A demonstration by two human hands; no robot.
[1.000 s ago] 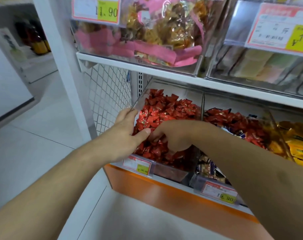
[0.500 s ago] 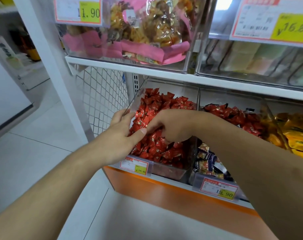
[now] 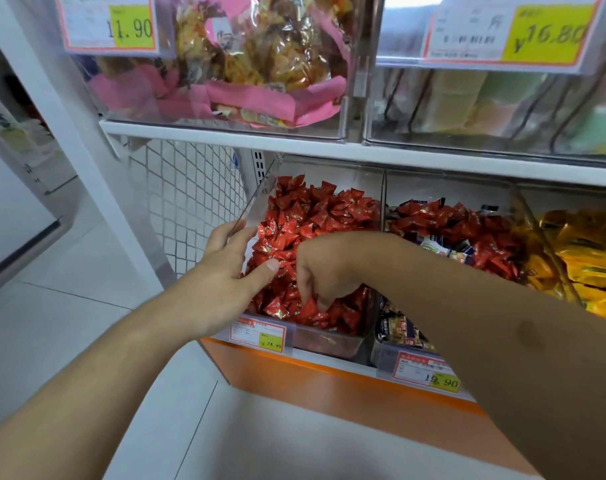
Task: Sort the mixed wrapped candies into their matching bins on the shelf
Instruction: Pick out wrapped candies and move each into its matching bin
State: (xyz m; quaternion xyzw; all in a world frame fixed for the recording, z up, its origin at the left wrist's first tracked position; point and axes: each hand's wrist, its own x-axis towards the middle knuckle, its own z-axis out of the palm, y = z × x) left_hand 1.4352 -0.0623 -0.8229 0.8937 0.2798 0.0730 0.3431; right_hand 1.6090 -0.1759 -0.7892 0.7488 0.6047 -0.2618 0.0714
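Your right hand [image 3: 324, 271] dipped lower into the red candies [image 3: 315, 216], fingers curled, hold unclear | left hand [image 3: 232, 268] grips the clear lid [image 3: 256, 202] | sorting continues.

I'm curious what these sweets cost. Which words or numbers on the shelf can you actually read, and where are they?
"11.90": price tag on the top left bin.
"16.80", after a "y"-like sign: price tag on the top right bin.
"24.90": price tag on the red candy bin.
"19.90": price tag on the next bin to the right.
The small print on all four tags and on the candy wrappers is too blurred to read.
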